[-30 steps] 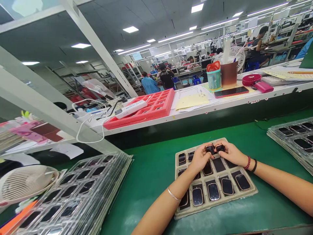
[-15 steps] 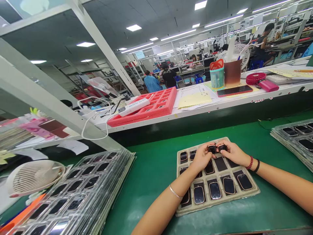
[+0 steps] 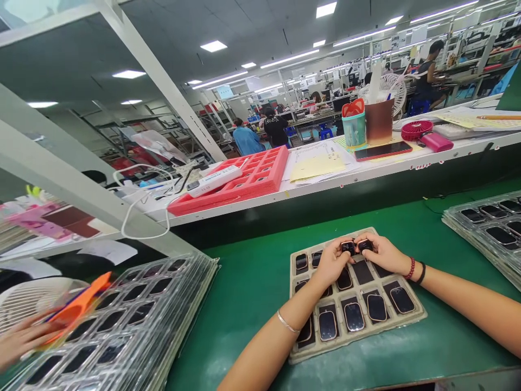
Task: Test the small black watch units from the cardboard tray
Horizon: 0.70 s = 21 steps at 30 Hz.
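Note:
Above a beige moulded tray (image 3: pixel 358 338) my left hand (image 3: pixel 332 259) pinches a smartwatch (image 3: pixel 348 247) with a dark screen and gold rim. Close beside it, my right hand (image 3: pixel 382 252) grips a second dark watch piece (image 3: pixel 365 246), its thumb on the face. The two pieces are side by side, nearly touching; whether they touch I cannot tell. Several watch faces with gold rims, such as one watch face (image 3: pixel 354 316), lie in the tray's pockets on dark pads. One pocket below my hands shows only a dark pad (image 3: pixel 362 272).
Stacked clear trays (image 3: pixel 163 304) of dark screens stand at left; another stack (image 3: pixel 488 228) is at right. Another person's hand (image 3: pixel 24 339) reaches in at far left, at an orange object (image 3: pixel 79 304). A shelf behind bears a red foam tray (image 3: pixel 260 176), cups and a phone (image 3: pixel 383 151).
Another person's hand has come in at the left and the orange object has been raised over the tray stack. My hands keep their hold; the view has shifted slightly.

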Each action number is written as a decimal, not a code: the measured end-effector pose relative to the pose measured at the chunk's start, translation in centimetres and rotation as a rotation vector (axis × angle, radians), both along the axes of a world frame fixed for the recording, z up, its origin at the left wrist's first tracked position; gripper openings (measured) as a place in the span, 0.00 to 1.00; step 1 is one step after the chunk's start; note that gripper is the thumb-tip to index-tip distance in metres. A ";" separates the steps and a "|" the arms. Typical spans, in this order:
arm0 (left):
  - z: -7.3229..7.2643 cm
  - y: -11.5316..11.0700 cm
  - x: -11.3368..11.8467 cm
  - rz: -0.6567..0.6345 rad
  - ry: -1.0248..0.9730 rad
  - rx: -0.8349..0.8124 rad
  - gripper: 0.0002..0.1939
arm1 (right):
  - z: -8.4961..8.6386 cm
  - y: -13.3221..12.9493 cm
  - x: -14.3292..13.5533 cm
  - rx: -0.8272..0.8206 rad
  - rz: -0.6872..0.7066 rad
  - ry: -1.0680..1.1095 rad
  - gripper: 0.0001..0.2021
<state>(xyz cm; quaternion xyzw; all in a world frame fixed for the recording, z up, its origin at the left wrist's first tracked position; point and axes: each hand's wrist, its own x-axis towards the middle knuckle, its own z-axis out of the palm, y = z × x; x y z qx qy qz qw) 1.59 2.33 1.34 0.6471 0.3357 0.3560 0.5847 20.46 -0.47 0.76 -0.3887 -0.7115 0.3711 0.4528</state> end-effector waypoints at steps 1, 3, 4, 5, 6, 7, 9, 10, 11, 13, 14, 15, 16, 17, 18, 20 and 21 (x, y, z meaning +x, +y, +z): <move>0.0 0.0 0.0 0.003 0.003 -0.002 0.19 | 0.0 0.0 0.0 0.000 0.001 -0.001 0.14; 0.0 0.0 0.0 0.005 0.006 -0.009 0.19 | 0.0 0.0 0.0 -0.001 0.004 0.001 0.14; 0.0 0.0 0.0 0.004 0.003 -0.012 0.19 | 0.0 0.0 0.0 -0.005 0.005 0.007 0.15; 0.0 0.0 0.0 0.001 -0.003 -0.015 0.20 | 0.0 0.0 0.0 -0.008 0.005 0.015 0.15; 0.0 0.0 0.0 -0.004 -0.012 -0.018 0.21 | -0.1 0.0 0.0 -0.011 0.005 0.024 0.15; -0.1 0.0 0.1 -0.008 -0.020 -0.021 0.21 | -0.1 0.0 0.0 -0.014 0.006 0.032 0.15; -0.1 0.0 0.1 -0.007 -0.032 -0.024 0.21 | -0.3 0.1 0.0 -0.023 0.011 0.046 0.17; -0.1 0.0 0.1 -0.001 -0.031 -0.021 0.21 | -0.3 0.1 0.0 -0.035 0.017 0.055 0.17; -0.1 0.0 0.1 0.008 -0.027 -0.015 0.19 | -0.4 0.1 0.0 -0.057 0.027 0.068 0.17; 0.0 0.0 0.0 0.031 -0.008 0.003 0.16 | -0.4 0.0 0.0 -0.118 0.053 0.101 0.15; 0.0 0.1 0.0 0.040 0.001 0.009 0.15 | -0.3 0.0 0.0 -0.147 0.066 0.113 0.14; 0.1 0.1 -0.1 0.047 0.008 0.011 0.15 | -0.3 0.0 0.0 -0.166 0.076 0.120 0.13; 0.2 0.0 -0.1 0.051 0.009 0.008 0.15 | -0.2 -0.1 0.0 -0.175 0.080 0.121 0.13; 0.3 0.0 -0.1 0.052 0.006 0.003 0.15 | -0.2 -0.1 0.0 -0.174 0.079 0.119 0.13; 0.3 0.0 -0.1 0.052 -0.002 -0.002 0.15 | -0.2 -0.1 0.0 -0.167 0.075 0.119 0.13; 0.4 -0.1 0.0 0.048 -0.021 -0.009 0.16 | -0.1 -0.1 0.0 -0.144 0.070 0.119 0.14; 0.5 -0.1 0.0 0.046 -0.029 -0.009 0.16 | -0.1 -0.1 0.0 -0.132 0.070 0.115 0.14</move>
